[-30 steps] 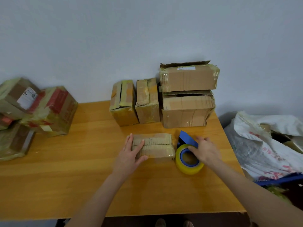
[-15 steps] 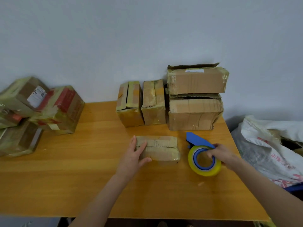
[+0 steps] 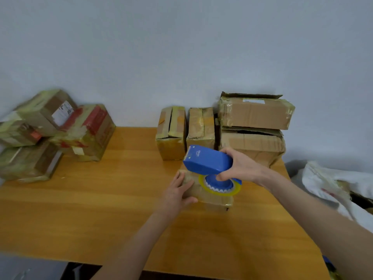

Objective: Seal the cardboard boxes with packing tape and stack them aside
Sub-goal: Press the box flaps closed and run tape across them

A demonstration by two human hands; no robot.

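Observation:
A small flat cardboard box lies on the wooden table in front of me. My left hand rests on its left end, fingers on top and thumb along the near side. My right hand grips a blue tape dispenser with a yellow tape roll, held just above the box's right half. The roll hides part of the box top.
Two small boxes stand upright at the wall, beside two larger boxes stacked on each other. A pile of taped boxes sits at the table's left end. A white sack lies off the right edge.
My right hand has lifted the tape dispenser off the table and swung it left over the small box. My left hand has stayed on the box.

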